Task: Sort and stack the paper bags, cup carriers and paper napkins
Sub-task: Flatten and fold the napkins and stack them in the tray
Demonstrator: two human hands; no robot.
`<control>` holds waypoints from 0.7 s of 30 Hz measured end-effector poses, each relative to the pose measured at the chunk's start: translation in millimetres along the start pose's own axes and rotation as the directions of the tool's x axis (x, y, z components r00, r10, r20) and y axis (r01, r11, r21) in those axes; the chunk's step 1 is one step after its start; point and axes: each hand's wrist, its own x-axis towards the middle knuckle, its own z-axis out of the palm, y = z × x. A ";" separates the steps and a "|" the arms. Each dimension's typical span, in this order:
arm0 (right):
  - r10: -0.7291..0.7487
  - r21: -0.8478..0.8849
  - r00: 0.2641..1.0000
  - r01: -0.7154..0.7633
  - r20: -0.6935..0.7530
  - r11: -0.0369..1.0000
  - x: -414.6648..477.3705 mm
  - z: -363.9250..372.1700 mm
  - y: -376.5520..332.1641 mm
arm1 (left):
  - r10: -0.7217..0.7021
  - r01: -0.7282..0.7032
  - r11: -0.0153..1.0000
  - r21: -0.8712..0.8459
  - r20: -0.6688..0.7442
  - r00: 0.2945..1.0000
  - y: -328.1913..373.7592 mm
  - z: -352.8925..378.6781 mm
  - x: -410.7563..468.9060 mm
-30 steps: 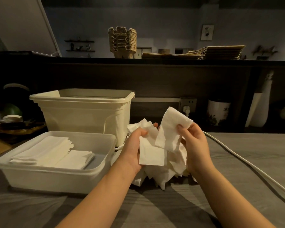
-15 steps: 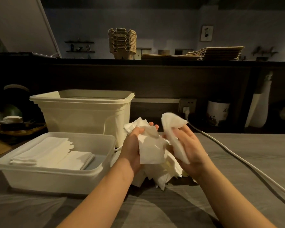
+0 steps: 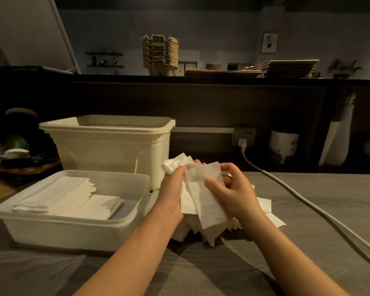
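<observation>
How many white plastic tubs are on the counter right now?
2. A shallow tub sits at front left and holds folded napkins. A taller tub stands directly behind it. More may sit out of frame.

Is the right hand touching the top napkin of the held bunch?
Touching. The head view shows the right hand pinching the top napkin, thumb on its face, fingers behind its upper edge; the left hand grips the bunch.

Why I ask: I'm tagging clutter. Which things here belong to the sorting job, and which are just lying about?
Job: held napkins, loose napkin pile, napkin tray, cup carriers, paper bags, left hand, right hand.
Lying about: white cable, patterned pot, wicker basket, white vase.
</observation>
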 end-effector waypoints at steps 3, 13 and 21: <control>-0.070 0.031 0.996 0.072 -0.045 0.997 -1.2 0.0 -0.2 | -0.005 0.007 0.999 0.035 -0.062 0.998 0.0 -0.4 1.1; -0.312 0.058 0.946 0.318 -0.087 0.946 -3.4 -3.0 -2.4 | 0.101 -0.089 0.984 0.158 -0.071 0.992 -4.7 7.1 -2.1; -0.214 -0.007 0.971 0.214 -0.110 0.977 -2.9 -0.2 1.7 | 0.075 -0.079 0.963 0.258 0.027 0.997 -6.6 8.0 -5.7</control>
